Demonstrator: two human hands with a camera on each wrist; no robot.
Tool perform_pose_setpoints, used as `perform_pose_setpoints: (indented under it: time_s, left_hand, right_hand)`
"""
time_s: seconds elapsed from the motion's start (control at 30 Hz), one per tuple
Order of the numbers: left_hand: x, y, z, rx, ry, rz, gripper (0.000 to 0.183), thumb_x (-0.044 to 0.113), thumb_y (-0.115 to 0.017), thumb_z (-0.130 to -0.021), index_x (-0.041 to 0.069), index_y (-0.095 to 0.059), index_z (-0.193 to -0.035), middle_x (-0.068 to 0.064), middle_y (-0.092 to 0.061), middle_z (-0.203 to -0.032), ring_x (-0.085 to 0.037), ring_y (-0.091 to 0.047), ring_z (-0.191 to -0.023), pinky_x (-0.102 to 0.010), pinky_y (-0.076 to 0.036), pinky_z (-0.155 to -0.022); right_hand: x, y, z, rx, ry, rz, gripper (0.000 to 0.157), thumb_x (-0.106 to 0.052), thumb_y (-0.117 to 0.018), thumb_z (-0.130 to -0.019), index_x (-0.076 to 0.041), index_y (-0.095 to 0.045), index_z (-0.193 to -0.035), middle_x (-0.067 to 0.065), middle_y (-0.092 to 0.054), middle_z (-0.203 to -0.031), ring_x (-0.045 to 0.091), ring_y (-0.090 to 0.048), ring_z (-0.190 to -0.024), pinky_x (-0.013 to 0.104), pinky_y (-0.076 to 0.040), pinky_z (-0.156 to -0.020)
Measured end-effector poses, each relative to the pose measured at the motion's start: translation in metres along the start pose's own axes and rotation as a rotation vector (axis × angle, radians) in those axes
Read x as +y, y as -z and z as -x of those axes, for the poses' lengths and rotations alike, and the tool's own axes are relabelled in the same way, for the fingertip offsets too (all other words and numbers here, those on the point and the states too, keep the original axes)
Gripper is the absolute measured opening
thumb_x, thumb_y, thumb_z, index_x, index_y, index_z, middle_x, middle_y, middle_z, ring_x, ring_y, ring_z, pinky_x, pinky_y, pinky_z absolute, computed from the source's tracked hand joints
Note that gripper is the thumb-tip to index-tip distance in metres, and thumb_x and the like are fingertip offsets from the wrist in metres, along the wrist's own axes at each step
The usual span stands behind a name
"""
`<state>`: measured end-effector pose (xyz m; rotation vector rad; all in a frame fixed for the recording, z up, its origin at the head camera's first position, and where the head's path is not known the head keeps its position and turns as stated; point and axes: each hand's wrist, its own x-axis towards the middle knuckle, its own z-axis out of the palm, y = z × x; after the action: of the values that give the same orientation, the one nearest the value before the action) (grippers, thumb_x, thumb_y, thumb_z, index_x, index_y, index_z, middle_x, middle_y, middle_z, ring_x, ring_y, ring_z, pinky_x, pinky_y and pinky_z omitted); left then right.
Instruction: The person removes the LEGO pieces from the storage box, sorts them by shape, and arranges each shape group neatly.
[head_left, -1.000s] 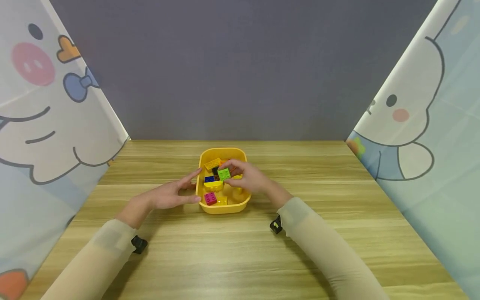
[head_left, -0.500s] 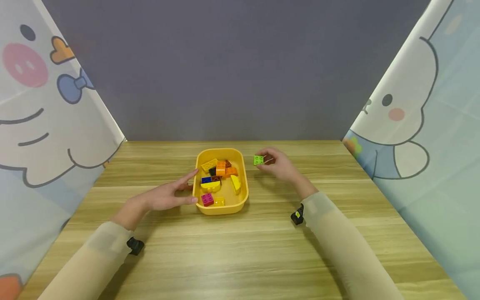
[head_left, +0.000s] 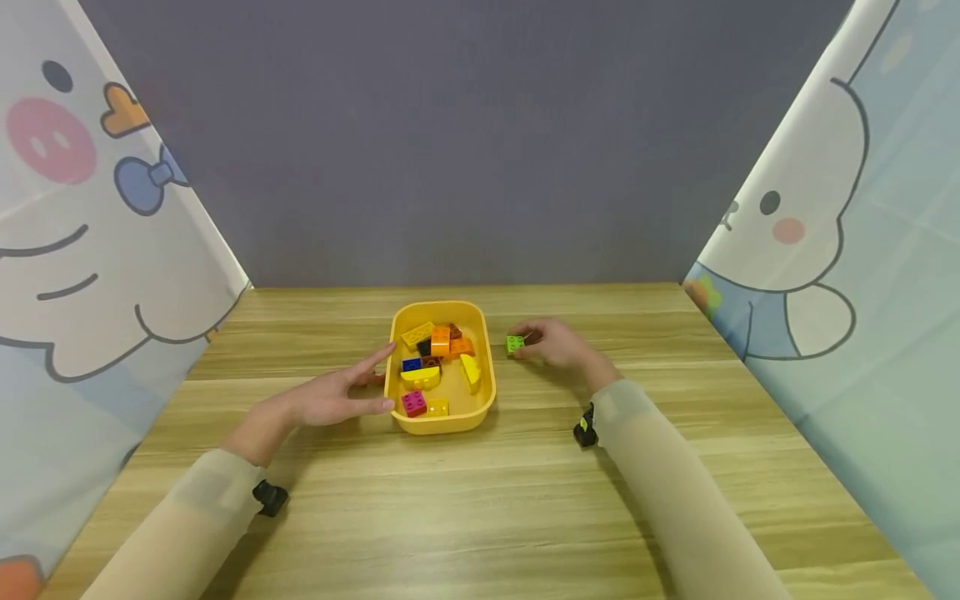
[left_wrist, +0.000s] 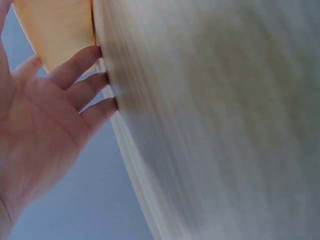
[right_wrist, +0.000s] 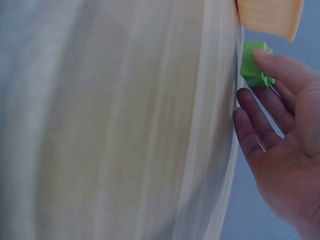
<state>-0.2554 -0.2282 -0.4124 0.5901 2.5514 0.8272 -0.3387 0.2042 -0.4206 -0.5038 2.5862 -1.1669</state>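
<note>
A green toy brick (head_left: 514, 344) with studs on top is at table level just right of the yellow bin (head_left: 441, 425). My right hand (head_left: 553, 342) pinches it between thumb and fingers; the right wrist view shows the thumb on the side of the green brick (right_wrist: 254, 65). At the bin's left side, my left hand (head_left: 330, 397) is spread, thumb and index finger touching the rim. Inside the bin lie a magenta brick (head_left: 414, 403), a blue brick (head_left: 412, 364), an orange brick (head_left: 441, 341), a yellow curved brick (head_left: 470, 372) and several others.
The bin stands on a wood-grain table (head_left: 450, 517). A dark grey panel (head_left: 465, 142) rises behind the table. Cloths with cartoon animals hang at the left (head_left: 97, 225) and right (head_left: 847, 275).
My right hand has carried the green brick out of the bin to the right, then lowered it to the table. The left hand stays at the bin's rim.
</note>
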Motion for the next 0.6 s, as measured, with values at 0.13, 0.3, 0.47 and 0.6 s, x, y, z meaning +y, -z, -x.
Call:
perform_pose_setpoints:
  time_s: [0.13,0.3,0.47,0.6]
  left_hand:
    - [-0.0001,-0.0014,0.0006,-0.002,0.000,-0.003,0.102,0.069,-0.066,-0.102,0.041,-0.003,-0.177,-0.023,-0.042,-0.174,-0.057,-0.034,-0.160,-0.086,-0.022,-0.123]
    - [0.0000,-0.0019,0.0005,0.000,0.001,-0.007,0.101,0.069,-0.065,-0.102,0.043,-0.003,-0.177,-0.022,-0.041,-0.174,-0.057,-0.035,-0.160,-0.086,-0.022,-0.123]
    - [-0.0003,-0.0014,0.0007,0.003,-0.002,-0.004,0.101,0.069,-0.065,-0.102,0.042,-0.003,-0.177,-0.023,-0.041,-0.174,-0.058,-0.035,-0.160,-0.086,-0.022,-0.122]
    - [-0.0004,-0.0012,0.0014,0.004,-0.005,-0.002,0.101,0.068,-0.066,-0.102,0.041,-0.004,-0.177,-0.024,-0.041,-0.174,-0.057,-0.035,-0.160,-0.086,-0.022,-0.123]
  right_hand:
    - [0.0001,-0.0028,-0.0055,-0.015,0.017,0.055,0.041,-0.022,-0.079,-0.103,-0.011,-0.072,-0.141,0.012,-0.075,-0.128,0.025,-0.068,-0.114,0.031,-0.058,-0.084]
    - [-0.0008,-0.0047,-0.0091,-0.028,0.019,0.097,0.044,-0.025,-0.078,-0.104,-0.012,-0.071,-0.145,0.011,-0.074,-0.134,0.024,-0.067,-0.119,0.032,-0.058,-0.094]
    - [-0.0012,-0.0047,-0.0095,-0.040,0.013,0.086,0.044,-0.024,-0.077,-0.105,-0.012,-0.070,-0.147,0.012,-0.073,-0.135,0.024,-0.065,-0.116,0.031,-0.058,-0.088]
    - [-0.0016,-0.0041,-0.0102,-0.041,0.014,0.103,0.045,-0.025,-0.077,-0.105,-0.012,-0.070,-0.147,0.012,-0.073,-0.135,0.023,-0.065,-0.115,0.029,-0.056,-0.088]
